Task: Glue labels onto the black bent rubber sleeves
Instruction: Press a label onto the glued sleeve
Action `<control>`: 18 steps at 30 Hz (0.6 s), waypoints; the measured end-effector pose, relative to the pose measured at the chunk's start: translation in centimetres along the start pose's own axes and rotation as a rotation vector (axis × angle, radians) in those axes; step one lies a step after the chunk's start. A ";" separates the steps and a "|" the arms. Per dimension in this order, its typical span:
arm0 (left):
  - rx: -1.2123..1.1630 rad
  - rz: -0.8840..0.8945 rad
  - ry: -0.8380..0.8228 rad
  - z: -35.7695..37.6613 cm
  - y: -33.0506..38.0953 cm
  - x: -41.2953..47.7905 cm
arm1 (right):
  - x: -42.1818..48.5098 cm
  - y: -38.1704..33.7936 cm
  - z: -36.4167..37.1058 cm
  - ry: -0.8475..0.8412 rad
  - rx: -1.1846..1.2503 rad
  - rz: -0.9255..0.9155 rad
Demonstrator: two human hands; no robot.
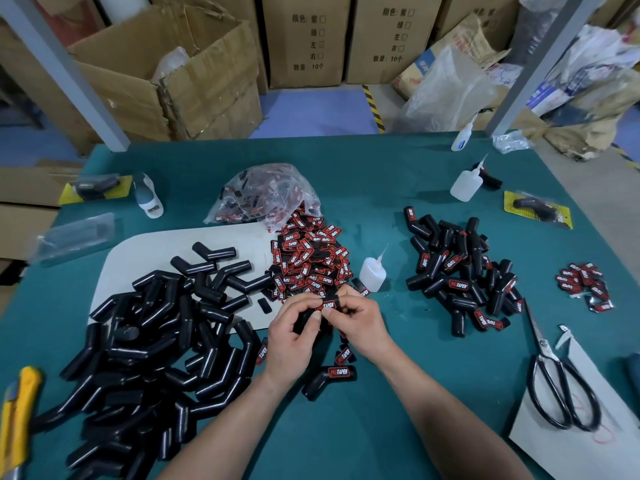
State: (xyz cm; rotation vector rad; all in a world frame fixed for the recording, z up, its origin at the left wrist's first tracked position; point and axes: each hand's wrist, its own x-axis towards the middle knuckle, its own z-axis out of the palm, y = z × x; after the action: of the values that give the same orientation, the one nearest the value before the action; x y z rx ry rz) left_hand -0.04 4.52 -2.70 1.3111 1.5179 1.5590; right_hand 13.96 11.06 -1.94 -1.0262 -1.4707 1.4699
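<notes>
Table under green cloth fills the view; clock directions run from the two hands at its middle.

One heap of bare sleeves, black and bent, sprawls from 7 to 9 o'clock. There are far too many to count, and some lie on one pale board. One smaller heap of labelled sleeves sits between 2 and 3 o'clock, again too many to count. One mound of labels, red and black, lies at 12 o'clock, spilling from one clear bag behind it.

One pair of scissors rests at 4 o'clock, partly on one white sheet. One yellow knife lies at 8 o'clock by the table edge. Three glue bottles stand toward 1 o'clock: the near bottle just beside the mound, the middle bottle farther out, and the far bottle at the table's far edge.

One loose sleeve, already labelled, lies at 6 o'clock. The left hand has its fingers curled round one held sleeve. The right hand pinches one label against that sleeve's upper end.
</notes>
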 end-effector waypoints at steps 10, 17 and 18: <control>0.100 0.050 0.015 0.2 0.1 -0.2 | 0.5 -0.1 -0.4 0.099 0.069 0.106; 0.099 0.055 0.007 0.3 0.3 -0.2 | 0.4 0.0 -0.2 0.101 0.106 0.169; 0.094 0.053 0.014 0.3 0.2 -0.2 | 0.4 0.0 -0.2 0.097 0.118 0.178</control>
State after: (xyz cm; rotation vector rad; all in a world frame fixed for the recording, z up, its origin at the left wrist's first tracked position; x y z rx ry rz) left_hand 0.36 4.42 -2.55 1.4060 1.5941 1.5486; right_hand 13.95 11.52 -1.93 -1.1619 -1.2354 1.5885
